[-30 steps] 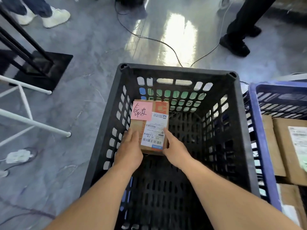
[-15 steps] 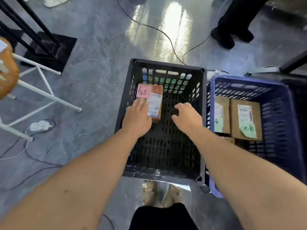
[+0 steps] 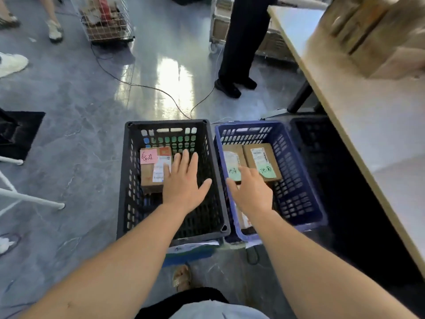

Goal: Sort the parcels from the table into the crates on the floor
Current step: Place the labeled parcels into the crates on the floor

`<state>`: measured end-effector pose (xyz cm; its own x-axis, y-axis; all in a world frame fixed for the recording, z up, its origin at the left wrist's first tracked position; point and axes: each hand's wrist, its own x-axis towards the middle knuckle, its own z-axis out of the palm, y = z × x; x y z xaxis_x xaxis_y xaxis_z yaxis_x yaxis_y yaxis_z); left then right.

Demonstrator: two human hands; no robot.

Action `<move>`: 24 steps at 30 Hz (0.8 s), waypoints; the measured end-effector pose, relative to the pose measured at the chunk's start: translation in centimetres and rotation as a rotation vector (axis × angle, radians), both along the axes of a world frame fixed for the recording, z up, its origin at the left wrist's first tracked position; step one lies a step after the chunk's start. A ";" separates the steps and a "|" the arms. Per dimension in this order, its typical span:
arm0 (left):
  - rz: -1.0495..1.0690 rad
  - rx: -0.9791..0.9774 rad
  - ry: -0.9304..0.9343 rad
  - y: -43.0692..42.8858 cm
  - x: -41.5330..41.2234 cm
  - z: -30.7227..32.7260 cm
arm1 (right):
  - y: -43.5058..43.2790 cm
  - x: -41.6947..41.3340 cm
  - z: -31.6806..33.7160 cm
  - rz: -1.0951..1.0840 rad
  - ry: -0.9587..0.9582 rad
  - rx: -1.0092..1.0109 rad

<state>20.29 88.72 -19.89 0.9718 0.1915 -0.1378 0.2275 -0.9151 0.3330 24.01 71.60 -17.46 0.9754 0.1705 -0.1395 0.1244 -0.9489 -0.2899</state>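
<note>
A cardboard parcel with a pink note [image 3: 151, 168] lies inside the black crate [image 3: 126, 180] on the floor. My left hand [image 3: 184, 183] hovers above that crate, fingers spread, holding nothing. My right hand [image 3: 249, 189] is open above the blue crate [image 3: 305, 180], which holds two parcels with green notes [image 3: 262, 160] and another parcel lower down. More cardboard parcels [image 3: 377, 35] sit blurred on the table [image 3: 372, 125] at the right.
A third dark crate [image 3: 322, 143] stands under the table's edge. A person's dark legs [image 3: 239, 49] stand behind the crates, cables [image 3: 147, 85] cross the grey floor, a wire cart [image 3: 103, 21] is at the back, and white frame legs [image 3: 30, 199] are at left.
Both hands have let go of the pink-note parcel, which now rests in the black crate. The hands have lifted up and the view has pulled back and risen.
</note>
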 end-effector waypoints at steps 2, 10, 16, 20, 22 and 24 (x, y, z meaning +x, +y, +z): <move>-0.051 -0.013 -0.024 -2.1 0.0 1.1 | -2.4 -0.8 1.3 -0.052 -0.043 -0.004; -0.240 0.030 -0.161 -13.6 -0.4 5.2 | -14.3 -6.0 5.1 -0.255 -0.255 -0.004; -0.429 0.076 -0.191 -25.2 -5.0 7.1 | -25.2 -13.0 6.2 -0.382 -0.339 -0.028; -0.557 0.078 -0.236 -33.0 -8.2 8.0 | -32.9 -17.9 7.4 -0.484 -0.376 -0.041; -0.622 0.075 -0.237 -36.9 -10.0 8.2 | -36.7 -20.3 7.8 -0.527 -0.394 -0.067; -0.681 0.078 -0.234 -40.7 -11.8 8.2 | -40.1 -22.5 7.9 -0.562 -0.404 -0.094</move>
